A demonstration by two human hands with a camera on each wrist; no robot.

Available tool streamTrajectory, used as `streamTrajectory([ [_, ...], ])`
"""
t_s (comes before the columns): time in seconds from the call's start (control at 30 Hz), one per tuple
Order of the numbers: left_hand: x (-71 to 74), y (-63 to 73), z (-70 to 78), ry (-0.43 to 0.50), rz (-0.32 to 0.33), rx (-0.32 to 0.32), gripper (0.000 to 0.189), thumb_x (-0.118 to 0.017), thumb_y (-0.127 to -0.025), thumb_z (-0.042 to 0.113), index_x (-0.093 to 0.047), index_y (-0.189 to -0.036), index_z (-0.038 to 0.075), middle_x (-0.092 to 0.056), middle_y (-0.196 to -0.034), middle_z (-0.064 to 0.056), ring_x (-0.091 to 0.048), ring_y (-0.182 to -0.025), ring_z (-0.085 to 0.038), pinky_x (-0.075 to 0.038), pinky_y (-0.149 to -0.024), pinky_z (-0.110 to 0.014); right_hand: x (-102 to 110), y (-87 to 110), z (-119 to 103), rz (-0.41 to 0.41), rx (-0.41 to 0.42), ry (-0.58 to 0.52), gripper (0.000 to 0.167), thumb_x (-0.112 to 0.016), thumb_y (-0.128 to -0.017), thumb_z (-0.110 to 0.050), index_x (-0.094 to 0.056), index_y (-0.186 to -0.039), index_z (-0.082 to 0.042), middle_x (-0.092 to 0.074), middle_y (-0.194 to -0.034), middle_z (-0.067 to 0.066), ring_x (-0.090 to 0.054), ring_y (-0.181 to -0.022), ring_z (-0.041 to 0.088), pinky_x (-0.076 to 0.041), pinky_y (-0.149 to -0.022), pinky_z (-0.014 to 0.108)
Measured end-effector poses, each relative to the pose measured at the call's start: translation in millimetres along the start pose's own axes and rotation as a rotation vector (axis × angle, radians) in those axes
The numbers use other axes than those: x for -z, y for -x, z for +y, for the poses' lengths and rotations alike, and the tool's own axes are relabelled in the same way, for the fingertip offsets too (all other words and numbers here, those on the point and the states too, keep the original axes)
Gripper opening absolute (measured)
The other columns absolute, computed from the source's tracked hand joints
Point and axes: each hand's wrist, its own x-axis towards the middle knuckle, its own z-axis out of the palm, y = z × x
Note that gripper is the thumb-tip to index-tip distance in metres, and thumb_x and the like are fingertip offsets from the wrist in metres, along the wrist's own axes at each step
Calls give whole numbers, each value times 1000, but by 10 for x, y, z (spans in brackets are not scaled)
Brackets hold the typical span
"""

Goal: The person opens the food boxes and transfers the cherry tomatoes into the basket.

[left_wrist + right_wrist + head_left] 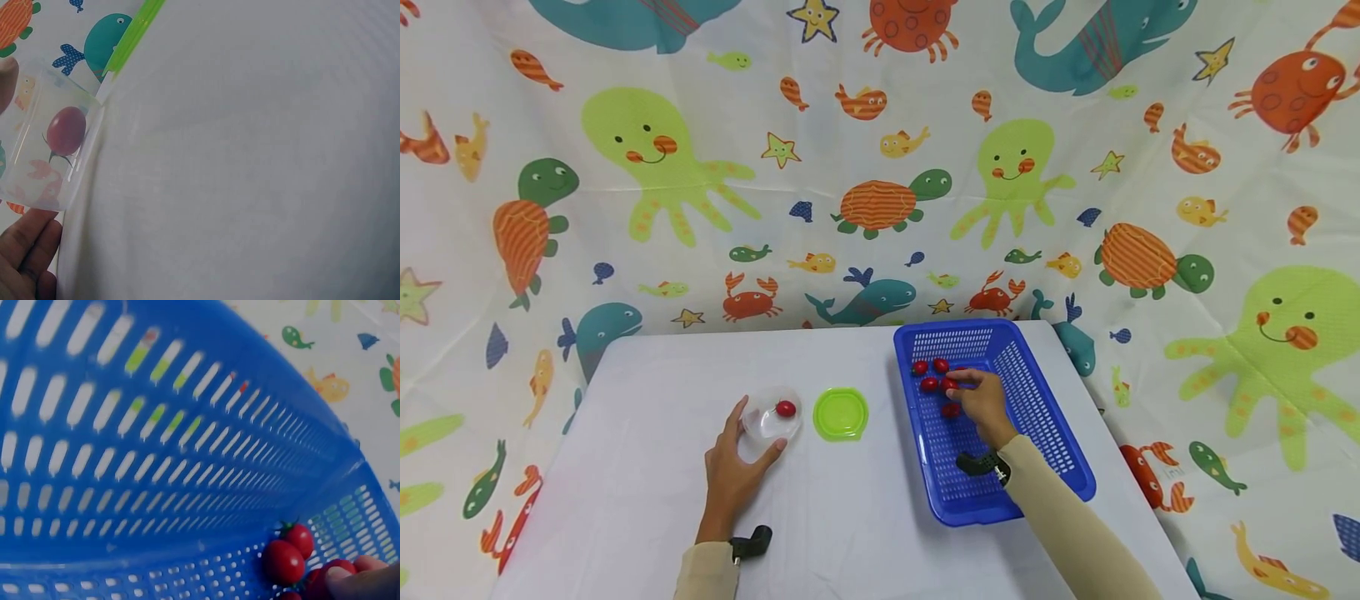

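Note:
My left hand (pixel 732 471) holds a small clear plastic cup (pixel 767 431), thumb on its near side and fingers round its left. One red cherry tomato (pixel 786 408) lies inside; its stem shows through the cup wall in the left wrist view. My right hand (pixel 983 405) reaches into a blue slotted basket (pixel 1051 408) and pinches a cherry tomato (pixel 320 584) between thumb and finger. Several other cherry tomatoes (pixel 283 562) lie around those fingertips, toward the basket's far left corner.
A light green lid (pixel 840 414) lies flat on the white-covered table (pixel 850 517), between cup and basket. Behind the table hangs a cloth (pixel 865 283) printed with sea animals. The basket's raised rim surrounds the right hand.

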Motion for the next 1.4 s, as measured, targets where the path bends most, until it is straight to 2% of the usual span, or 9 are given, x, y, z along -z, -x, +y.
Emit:
streamTrajectory([
  [0.1,10,3,16,1,1,0,99,-83,-88,48,-28,-169,31,-47,-164,-22,-48,-142,-45,-27,-117,-67,10,-18,9,3,-8,21,30,-74,-95,2,-79,-123,-9,-66,-140,17,-61,-116,30,-53,-88,31],
  [0.33,5,1,15,2,2,-4,99,-83,-88,48,-28,-169,31,-47,-164,-21,-49,-143,-44,-26,-119,-67,32,-61,28,31,-28,109,29,-72,-95,4,-79,-121,-7,-63,-145,20,-57,-132,36,-52,-113,53],
  [0.6,-3,5,-3,7,13,-15,99,-83,-88,47,-29,-169,30,-48,-163,-23,-49,-142,-45,-27,-117,-68,19,-116,48,20,-47,158,29,-75,-93,3,-79,-119,-10,-68,-137,19,-59,-130,38,-53,-113,56],
  [0.8,-6,4,-4,3,11,-12,99,-83,-88,48,-29,-169,30,-48,-163,-23,-49,-142,-45,-27,-117,-69,-4,-135,91,0,-2,202,29,-79,-90,3,-82,-115,-11,-70,-135,17,-61,-121,34,-57,-104,50],
  [0.97,-11,0,-12,10,19,-14,98,-84,-87,48,-30,-168,32,-52,-161,-20,-50,-142,-43,-27,-118,-66,-15,-132,81,23,25,196,26,-79,-90,2,-81,-113,-9,-75,-126,16,-66,-119,33,-59,-103,49],
  [1.13,-11,-4,-6,7,17,-12,98,-83,-88,49,-30,-168,32,-52,-161,-19,-49,-143,-42,-27,-118,-66,-61,-76,-2,89,109,237,23,-78,-92,-2,-80,-114,-9,-77,-121,15,-72,-111,33,-60,-99,51],
  [1.3,-5,-5,2,6,12,-8,99,-83,-88,49,-29,-168,33,-50,-163,-18,-49,-144,-42,-26,-119,-66,-188,-14,-131,148,262,226,21,-82,-91,-6,-81,-111,-11,-81,-114,14,-76,-106,30,-58,-99,50],
  [1.4,-11,5,-8,8,10,0,99,-83,-88,49,-28,-168,34,-50,-163,-17,-49,-144,-43,-26,-119,-66,-275,47,-220,140,343,191,20,-82,-92,-7,-80,-111,-10,-81,-111,13,-77,-102,29,-62,-96,49],
])
